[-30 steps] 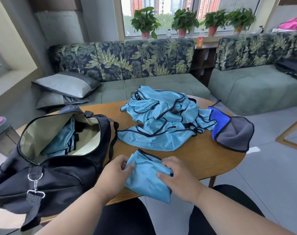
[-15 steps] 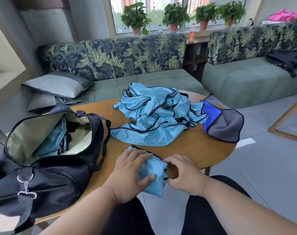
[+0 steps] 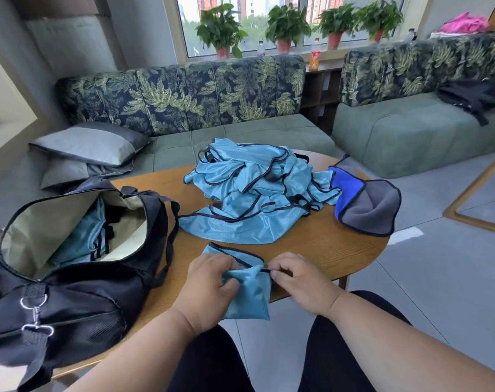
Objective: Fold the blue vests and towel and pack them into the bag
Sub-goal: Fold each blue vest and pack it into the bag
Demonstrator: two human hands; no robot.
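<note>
Bare forearms (image 3: 144,346) (no sleeves showing) above black trousers (image 3: 212,363).

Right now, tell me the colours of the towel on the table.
The towel is grey with a bright blue part and dark edging, in the head view.

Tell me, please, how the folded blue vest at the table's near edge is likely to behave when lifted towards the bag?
The folded blue vest is probably floppy: part of it already droops over the table edge. Its shiny fabric looks slippery, so the folds may slide open unless the left hand and right hand pinch them together. It likely weighs little.
</note>
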